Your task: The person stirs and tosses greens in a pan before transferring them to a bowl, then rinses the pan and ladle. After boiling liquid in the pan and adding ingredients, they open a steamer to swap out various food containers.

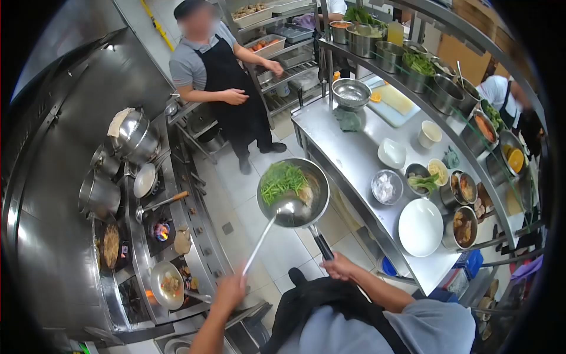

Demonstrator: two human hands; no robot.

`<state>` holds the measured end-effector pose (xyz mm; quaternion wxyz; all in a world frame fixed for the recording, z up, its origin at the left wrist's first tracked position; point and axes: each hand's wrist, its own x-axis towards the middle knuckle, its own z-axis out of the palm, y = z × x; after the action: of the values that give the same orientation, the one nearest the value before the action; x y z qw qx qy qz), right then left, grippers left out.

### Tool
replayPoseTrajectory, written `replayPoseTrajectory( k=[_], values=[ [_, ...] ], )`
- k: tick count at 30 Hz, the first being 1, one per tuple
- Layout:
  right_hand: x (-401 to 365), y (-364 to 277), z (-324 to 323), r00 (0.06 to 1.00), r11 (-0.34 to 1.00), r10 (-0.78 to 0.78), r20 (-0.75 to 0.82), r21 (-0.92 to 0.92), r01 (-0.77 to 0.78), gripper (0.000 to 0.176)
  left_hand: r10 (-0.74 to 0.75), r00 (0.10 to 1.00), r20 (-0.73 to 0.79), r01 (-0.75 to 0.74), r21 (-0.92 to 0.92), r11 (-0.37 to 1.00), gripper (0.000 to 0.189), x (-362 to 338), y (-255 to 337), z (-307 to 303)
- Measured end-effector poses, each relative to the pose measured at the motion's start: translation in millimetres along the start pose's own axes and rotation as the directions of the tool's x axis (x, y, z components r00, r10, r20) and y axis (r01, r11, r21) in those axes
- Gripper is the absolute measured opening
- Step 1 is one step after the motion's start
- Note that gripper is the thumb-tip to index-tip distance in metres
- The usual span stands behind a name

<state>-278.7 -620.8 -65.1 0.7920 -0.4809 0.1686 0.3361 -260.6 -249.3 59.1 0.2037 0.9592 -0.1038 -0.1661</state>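
Held out over the floor between stove and counter is a frying pan [321,203], its black handle gripped in my right hand [338,266]. Chopped green vegetables [283,183] fill the left part of the pan, with something pale beside them. My left hand [231,289] is closed round the long metal handle of a ladle [289,209], whose bowl rests in or just over the pan, by the greens. The left hand is slightly blurred. On the counter to the right, a large white plate [420,227] lies bare.
The stove [147,236] on the left has a lit burner [161,231] and a pan with food [167,285]. A co-worker [221,76] stands ahead in the aisle. On the steel counter [330,133] are bowls, pots and a cutting board [392,105]; a shelf of ingredient pots hangs above.
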Motion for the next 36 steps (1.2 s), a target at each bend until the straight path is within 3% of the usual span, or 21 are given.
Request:
replayPoseTrajectory(
  k=[1,4,7,9,10,12,13,14,15,16,17,18,19,20,21,23,26,29,31,33,36],
  values=[
    [-15.2,-0.8,7.8,0.997,0.994,0.067,0.027,0.081,-0.069,0.024,0.043,0.998,-0.046,-0.045,-0.044,0.998,0.055,-17.3,-10.0,12.9],
    [14.8,-3.3,21.7,0.999,0.998,0.036,-0.039,0.044,-0.034,0.024,-0.016,1.000,-0.023,0.014,-0.044,0.999,0.056,-22.5,-18.3,52.8],
    [26.0,-25.8,41.4,0.995,0.999,0.023,-0.093,0.033,-0.020,0.019,-0.053,0.992,-0.116,0.036,-0.139,0.990,0.056,-5.2,-10.2,38.2],
    [10.5,-51.9,68.0,0.979,0.988,-0.032,-0.199,-0.157,0.000,0.020,-0.120,0.987,-0.108,0.102,-0.160,0.982,0.055,17.5,11.2,8.1],
    [15.5,-47.6,70.3,0.979,0.987,-0.031,-0.200,-0.158,-0.001,0.020,-0.105,0.969,-0.222,0.070,-0.160,0.985,0.049,28.6,13.4,0.5],
    [34.5,-29.3,70.8,0.925,0.886,-0.313,-0.213,-0.417,0.203,0.021,-0.089,0.937,-0.338,0.038,-0.156,0.987,0.044,46.0,13.4,-5.3],
    [46.9,-22.2,69.3,0.925,0.886,-0.314,-0.215,-0.416,0.205,0.021,-0.241,0.963,-0.118,0.137,-0.555,0.820,0.034,55.3,12.8,-0.3],
    [61.5,-12.2,64.5,0.848,0.765,-0.490,-0.202,-0.565,0.308,0.021,-0.263,0.965,0.016,0.195,-0.714,0.673,0.030,60.7,22.2,0.6],
    [68.8,-6.2,64.0,0.746,0.609,-0.647,-0.160,-0.697,0.379,0.020,-0.280,0.948,0.150,0.277,-0.824,0.495,0.026,66.3,31.6,1.6],
    [71.6,-8.3,66.2,0.743,0.611,-0.648,-0.167,-0.696,0.377,0.020,-0.238,0.922,0.306,0.353,-0.916,0.190,0.020,70.7,53.8,-4.8],
    [73.0,-18.1,68.0,0.816,0.727,-0.525,-0.242,-0.625,0.283,0.021,-0.144,0.887,0.438,0.422,-0.897,-0.130,0.019,77.1,66.5,-9.9],
    [73.5,-23.1,69.9,0.870,0.824,-0.386,-0.305,-0.538,0.177,0.021,-0.137,0.886,0.443,0.428,-0.895,-0.125,0.019,85.1,65.5,-11.5],
    [73.2,-21.3,69.1,0.866,0.828,-0.387,-0.318,-0.534,0.174,0.021,-0.046,0.865,0.499,0.480,-0.851,-0.215,0.020,93.5,63.1,-10.1],
    [73.3,-20.7,65.7,0.911,0.913,-0.273,-0.309,-0.382,0.144,0.022,0.052,0.837,0.544,0.533,-0.793,-0.295,0.022,100.6,62.1,-9.0],
    [66.2,-30.1,70.9,0.947,0.971,-0.161,-0.279,-0.217,0.102,0.023,0.065,0.831,0.553,0.547,-0.787,-0.285,0.022,102.9,57.9,-10.5],
    [45.6,-37.8,75.9,0.946,0.981,-0.100,-0.308,-0.187,0.042,0.024,0.148,0.722,0.676,0.669,-0.628,-0.397,0.023,104.9,40.9,-16.5],
    [19.0,-37.6,72.7,0.961,0.992,0.020,-0.276,-0.112,-0.053,0.018,0.103,0.657,0.747,0.734,-0.602,-0.313,0.021,104.8,21.4,-30.9],
    [-1.2,-23.6,56.8,0.980,0.995,-0.035,-0.197,0.083,0.052,0.020,0.215,0.620,0.755,0.785,-0.595,-0.173,0.029,120.3,24.0,-62.0],
    [-34.7,-46.4,61.0,0.958,0.979,-0.077,-0.275,0.159,0.125,0.021,0.255,0.570,0.781,0.819,-0.564,-0.105,0.035,146.6,41.6,-80.9],
    [-64.9,-85.8,67.9,0.948,0.963,-0.107,-0.298,0.204,0.173,0.021,0.423,0.458,0.782,0.879,-0.470,-0.083,0.045,181.2,54.6,-93.5],
    [-93.6,-113.8,54.7,0.877,0.968,-0.041,-0.479,0.198,0.153,0.021,0.584,0.342,0.736,0.917,-0.399,-0.035,0.049,240.8,94.9,-96.3]
  ],
)
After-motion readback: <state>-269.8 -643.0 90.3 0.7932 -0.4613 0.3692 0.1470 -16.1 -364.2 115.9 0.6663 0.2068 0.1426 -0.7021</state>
